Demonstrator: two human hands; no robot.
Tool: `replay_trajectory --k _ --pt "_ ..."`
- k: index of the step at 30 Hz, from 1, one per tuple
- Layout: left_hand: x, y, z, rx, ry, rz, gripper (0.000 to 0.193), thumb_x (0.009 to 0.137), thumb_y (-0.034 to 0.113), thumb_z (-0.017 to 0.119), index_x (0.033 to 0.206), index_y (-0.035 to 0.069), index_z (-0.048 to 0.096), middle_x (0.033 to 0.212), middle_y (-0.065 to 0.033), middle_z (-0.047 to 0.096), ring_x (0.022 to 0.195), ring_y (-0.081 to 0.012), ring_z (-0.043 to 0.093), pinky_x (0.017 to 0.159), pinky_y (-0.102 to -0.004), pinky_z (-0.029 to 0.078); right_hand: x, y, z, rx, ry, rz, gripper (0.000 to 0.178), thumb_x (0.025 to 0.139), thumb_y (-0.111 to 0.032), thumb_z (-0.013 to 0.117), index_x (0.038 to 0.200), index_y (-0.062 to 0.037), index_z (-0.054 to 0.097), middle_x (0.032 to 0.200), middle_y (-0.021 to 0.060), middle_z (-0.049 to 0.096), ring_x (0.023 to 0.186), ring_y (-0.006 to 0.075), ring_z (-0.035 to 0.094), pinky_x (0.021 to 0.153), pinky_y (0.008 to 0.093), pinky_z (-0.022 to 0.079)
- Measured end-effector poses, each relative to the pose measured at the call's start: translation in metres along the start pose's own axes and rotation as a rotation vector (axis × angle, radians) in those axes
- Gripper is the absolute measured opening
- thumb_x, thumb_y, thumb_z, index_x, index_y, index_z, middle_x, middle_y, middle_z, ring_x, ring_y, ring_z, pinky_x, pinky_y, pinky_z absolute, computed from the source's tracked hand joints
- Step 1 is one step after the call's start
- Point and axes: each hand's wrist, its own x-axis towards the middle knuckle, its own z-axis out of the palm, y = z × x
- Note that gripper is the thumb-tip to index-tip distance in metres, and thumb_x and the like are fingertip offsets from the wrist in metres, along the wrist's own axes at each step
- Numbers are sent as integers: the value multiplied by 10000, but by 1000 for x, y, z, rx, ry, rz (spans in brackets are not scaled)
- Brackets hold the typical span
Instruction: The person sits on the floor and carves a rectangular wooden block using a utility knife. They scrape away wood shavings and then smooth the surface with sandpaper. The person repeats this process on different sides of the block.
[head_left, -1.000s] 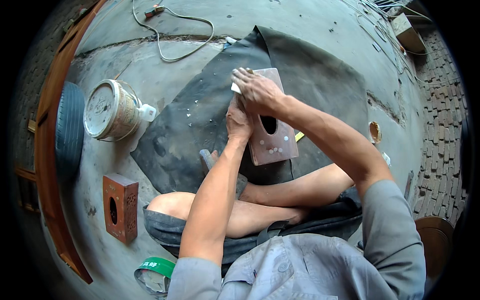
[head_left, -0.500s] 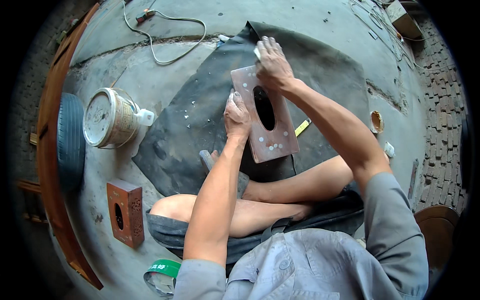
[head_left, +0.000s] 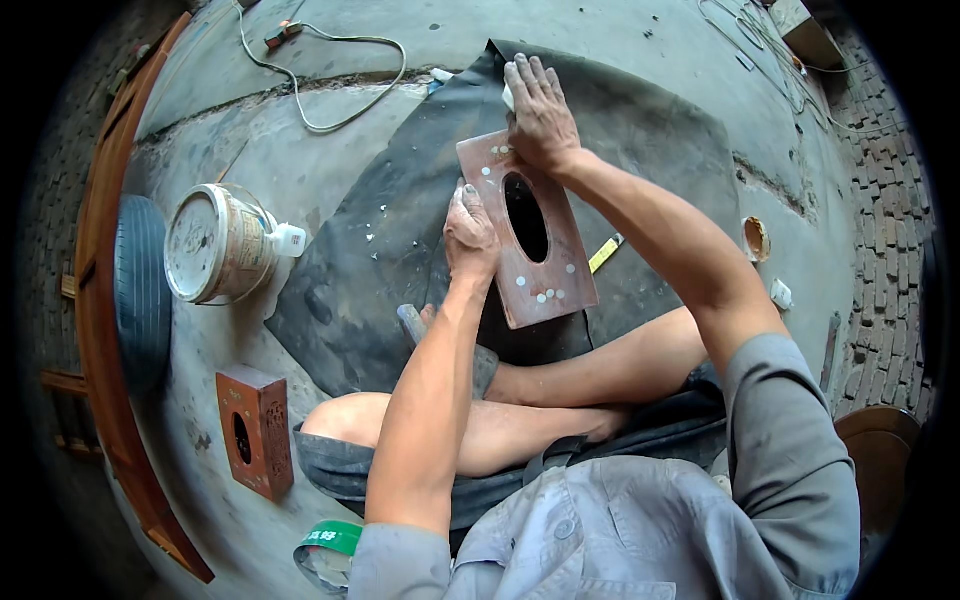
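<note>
Reddish-brown wood made up the flat rectangular panel with an oval hole [head_left: 528, 232], which lay on a dark rubber sheet [head_left: 380, 230] over the concrete floor. Its long axis ran away from the person, the far end tipped slightly to their left. The left hand [head_left: 470, 232] pressed flat, fingers extended, on the panel's left edge; the right hand [head_left: 540, 115] lay spread over the far end, covering something white. I judged uneven pressure could skid the panel sideways.
</note>
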Motion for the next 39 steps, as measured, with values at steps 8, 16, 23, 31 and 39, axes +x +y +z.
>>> replay_trajectory --k 8,16,23,31,39 --pt "9 -13 -12 0 -38 80 574 1141 365 366 1382 -112 574 1285 -374 653 1218 -509 634 1022 -476 515 -122 -76 -117 371 -236 -281 809 908 -178 611 1631 37 317 1708 253 299 1614 401 236 1336 497 157" --pt "10 12 -12 96 -28 61 1012 983 615 662 1548 -167 356 1508 -392 505 1440 -443 510 1192 -434 411 -186 -101 -193 933 -435 -651 644 888 -200 756 1467 1 557 1570 185 529 1499 334 467 1259 477 370" --pt "-1 28 0 51 -63 -61 1073 778 244 760 1611 -145 208 1544 -382 462 1438 -450 500 1216 -406 398 -171 19 -229 502 -931 -573 135 818 -210 718 851 -84 680 903 125 739 949 343 713 926 508 538" --pt "-10 23 -25 233 328 -119 961 827 119 692 1573 -214 185 1588 -434 335 1517 -504 342 1283 -467 284 -173 58 -162 102 -578 -332 377 966 -179 689 1330 -89 655 1277 130 661 1255 295 602 1091 428 463" --pt "-15 15 -35 867 363 420 631 1033 252 569 1602 24 417 1681 -295 301 1581 -421 267 1308 -533 179 -170 40 -123 43 -897 -398 176 984 -143 586 1148 -118 645 1104 96 664 1149 274 653 980 408 490"
